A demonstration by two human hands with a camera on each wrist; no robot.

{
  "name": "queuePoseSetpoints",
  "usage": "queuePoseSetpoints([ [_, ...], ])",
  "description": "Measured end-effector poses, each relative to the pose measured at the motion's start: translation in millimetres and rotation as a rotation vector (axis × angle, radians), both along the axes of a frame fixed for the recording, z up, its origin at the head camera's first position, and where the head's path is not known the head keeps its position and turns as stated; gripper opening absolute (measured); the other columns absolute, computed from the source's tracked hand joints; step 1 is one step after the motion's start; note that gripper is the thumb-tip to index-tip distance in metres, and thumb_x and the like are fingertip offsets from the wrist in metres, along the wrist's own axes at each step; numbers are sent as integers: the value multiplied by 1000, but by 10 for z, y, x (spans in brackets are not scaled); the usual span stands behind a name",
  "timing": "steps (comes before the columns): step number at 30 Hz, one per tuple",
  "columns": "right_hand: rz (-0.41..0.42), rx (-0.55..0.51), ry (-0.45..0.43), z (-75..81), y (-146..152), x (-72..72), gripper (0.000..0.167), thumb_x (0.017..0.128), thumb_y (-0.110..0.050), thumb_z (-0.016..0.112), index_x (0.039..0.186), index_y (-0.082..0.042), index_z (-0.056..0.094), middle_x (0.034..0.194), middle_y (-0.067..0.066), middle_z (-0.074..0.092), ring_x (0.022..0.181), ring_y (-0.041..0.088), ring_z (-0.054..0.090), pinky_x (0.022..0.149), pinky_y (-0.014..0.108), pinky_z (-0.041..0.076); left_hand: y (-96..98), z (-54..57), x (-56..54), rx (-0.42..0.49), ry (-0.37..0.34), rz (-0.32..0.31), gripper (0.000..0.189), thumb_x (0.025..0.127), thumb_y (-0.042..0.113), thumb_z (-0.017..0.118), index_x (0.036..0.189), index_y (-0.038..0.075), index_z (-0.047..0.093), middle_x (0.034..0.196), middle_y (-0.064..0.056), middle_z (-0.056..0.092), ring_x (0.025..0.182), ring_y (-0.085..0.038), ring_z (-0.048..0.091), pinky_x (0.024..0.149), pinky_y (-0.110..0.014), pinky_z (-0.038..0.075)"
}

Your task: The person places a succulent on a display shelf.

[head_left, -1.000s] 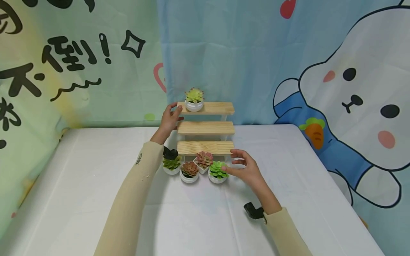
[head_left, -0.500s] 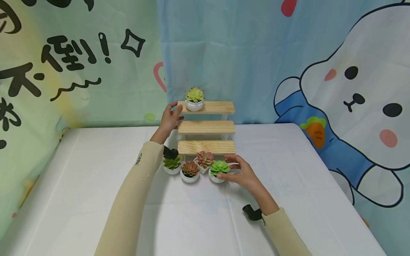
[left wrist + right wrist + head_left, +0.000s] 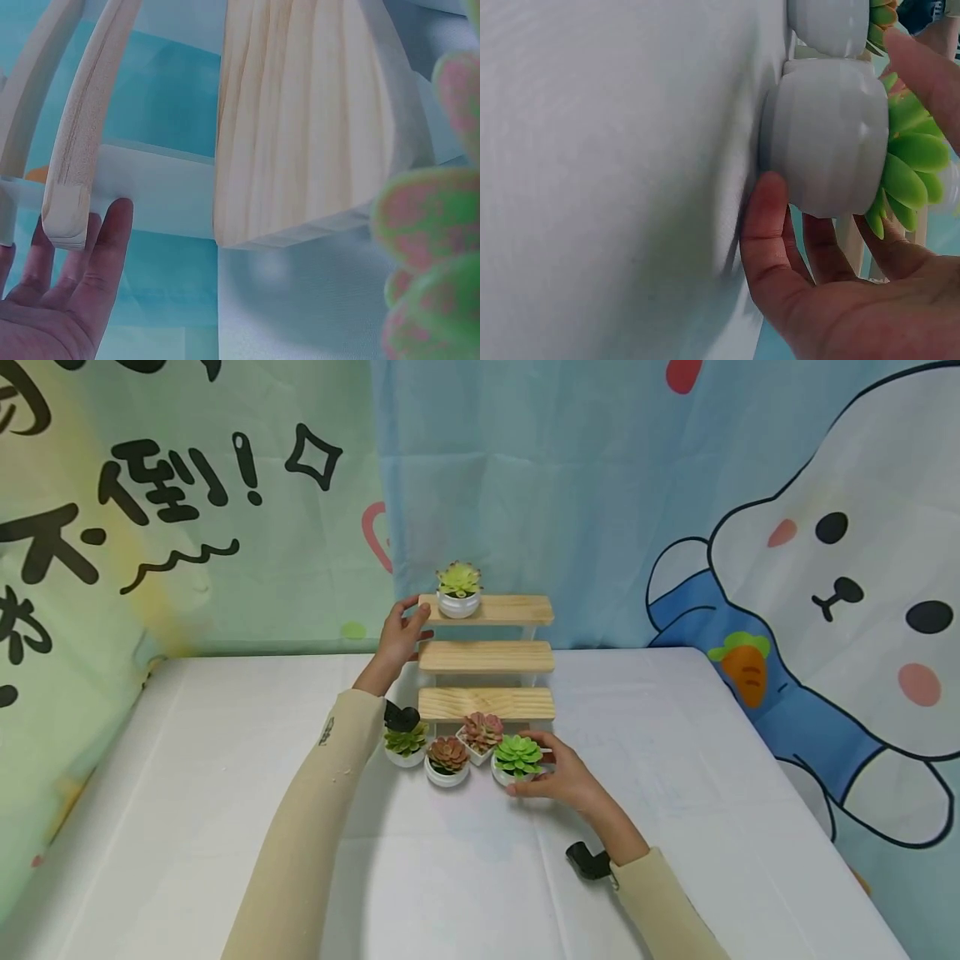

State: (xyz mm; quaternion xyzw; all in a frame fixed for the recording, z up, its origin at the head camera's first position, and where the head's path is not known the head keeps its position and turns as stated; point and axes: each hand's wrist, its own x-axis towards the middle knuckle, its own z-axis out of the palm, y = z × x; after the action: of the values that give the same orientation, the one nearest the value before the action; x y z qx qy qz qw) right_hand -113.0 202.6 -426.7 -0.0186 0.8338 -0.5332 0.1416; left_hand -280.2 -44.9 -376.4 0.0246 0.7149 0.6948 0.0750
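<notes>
At five o'clock of the three-tiered wooden stand [image 3: 486,657], on the white-covered bench [image 3: 232,793], the green succulent [image 3: 519,756] sits upright in its white pot [image 3: 829,139], within the right hand [image 3: 566,777]. The step in hand looks to be taking hold of this plant while the stand is steadied. The next move would seem to call for a firm hold on the pot's wall, clear of the leaves, and a straight lift that spares the pink succulent [image 3: 482,735] just beside it at ten o'clock and the brown succulent [image 3: 447,760] at nine. The right hand is curved around the pot, parted about as wide as the pot itself: its thumb lies on the near side and its other fingers on the far and three o'clock sides, a loose grasp whose firmness cannot be told. The left hand [image 3: 397,635], at nine o'clock of the stand, holds the end of the top shelf [image 3: 517,609], its thumb at the board's edge and its fingers long and barely bent. On that shelf, at the stand's eleven o'clock, stands a yellow-green succulent [image 3: 459,583].
</notes>
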Motion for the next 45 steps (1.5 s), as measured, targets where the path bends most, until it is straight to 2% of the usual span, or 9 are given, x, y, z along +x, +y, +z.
queuePoseSetpoints([
  [10, 6, 1, 31, -19, 26, 2, 73, 78, -2, 81, 139, 8, 42, 132, 27, 47, 111, 37, 52, 85, 38, 50, 26, 19, 0, 3, -1, -4, 58, 104, 40, 45, 153, 14, 27, 146, -20, 44, 125, -36, 53, 99, -58, 43],
  [18, 12, 42, 45, -22, 33, -2, 72, 79, -4, 82, 139, 7, 43, 132, 27, 49, 111, 38, 54, 87, 41, 50, 30, 34, 18, -3, 2, -3, 58, 104, 39, 44, 153, 13, 27, 146, -20, 44, 126, -37, 53, 98, -58, 43],
  [24, 7, 33, 51, -39, 39, 3, 70, 79, -2, 81, 138, 7, 44, 132, 26, 49, 110, 37, 55, 85, 38, 51, 34, 37, 32, 6, 2, 0, 56, 105, 38, 44, 152, 13, 28, 146, -20, 44, 125, -37, 53, 98, -59, 43],
  [32, 9, 37, 78, -49, 18, 15, 67, 81, -3, 79, 137, 7, 44, 131, 27, 50, 109, 39, 55, 87, 42, 51, 22, 33, 22, -10, 10, -2, 57, 105, 39, 44, 153, 14, 27, 148, -19, 43, 126, -36, 53, 98, -58, 44],
  [45, -40, 43, 56, -32, 16, 48, 70, 81, -8, 80, 140, 4, 44, 133, 25, 50, 112, 38, 53, 90, 46, 49, 2, 14, 24, -19, 6, -6, 56, 105, 40, 44, 153, 16, 28, 149, -17, 42, 126, -35, 53, 98, -58, 43],
])
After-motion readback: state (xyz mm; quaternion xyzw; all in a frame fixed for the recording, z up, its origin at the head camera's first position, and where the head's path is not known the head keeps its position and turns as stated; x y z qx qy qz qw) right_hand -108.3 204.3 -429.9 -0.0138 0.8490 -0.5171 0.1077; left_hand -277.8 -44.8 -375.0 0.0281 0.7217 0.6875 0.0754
